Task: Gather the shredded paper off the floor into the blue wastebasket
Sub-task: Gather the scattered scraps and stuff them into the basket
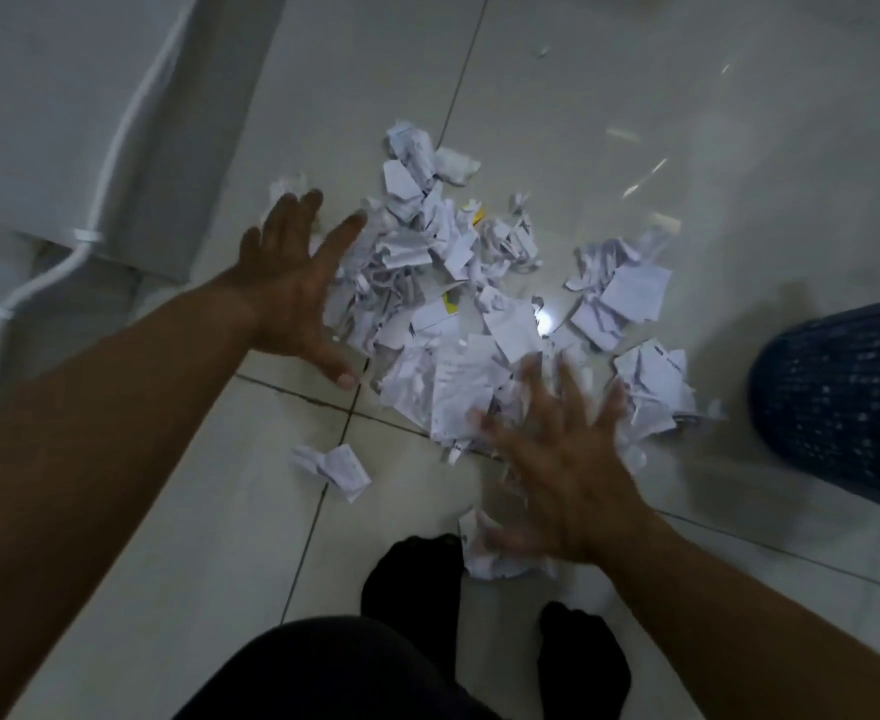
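- Left hand (292,293) is spread open beside the shredded paper (453,283)
- Right hand (562,470), blurred, is spread open over it
- Blue wastebasket (843,402) is set nearby on the floor (635,122)

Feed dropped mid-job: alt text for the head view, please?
The left hand and the blurred right hand, both open and splayed, flank a pile of shredded paper on the pale tiled floor. The blue wastebasket shows at the right edge, just beyond the pile; a stray scrap lies apart, nearer the person.
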